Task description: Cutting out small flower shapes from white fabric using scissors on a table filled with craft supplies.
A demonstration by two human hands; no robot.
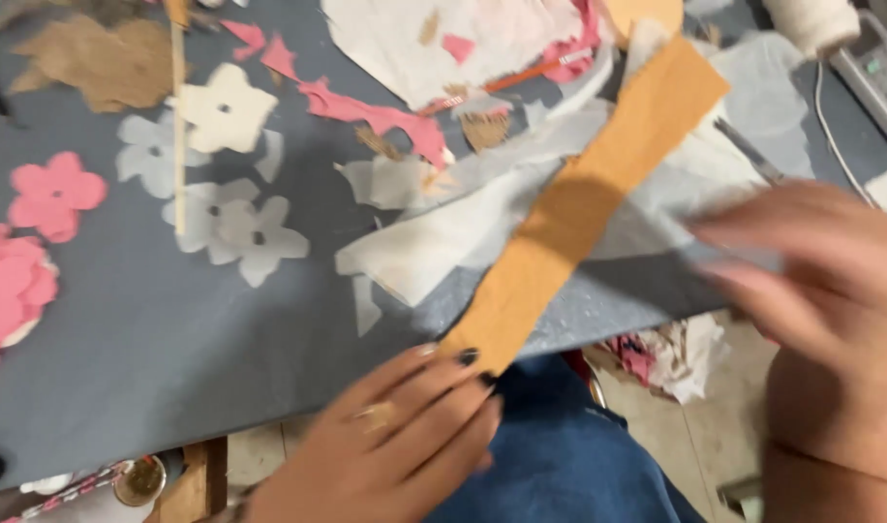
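At table edge [269, 416], both hands [405, 436] grip overhanging orange strip [579, 203].

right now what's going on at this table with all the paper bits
A person sits at a grey table strewn with pink and white paper flower cutouts. Their left hand pinches the near end of a long tan paper strip at the table's edge. The right hand, blurred, is over the white tissue scraps beside it.
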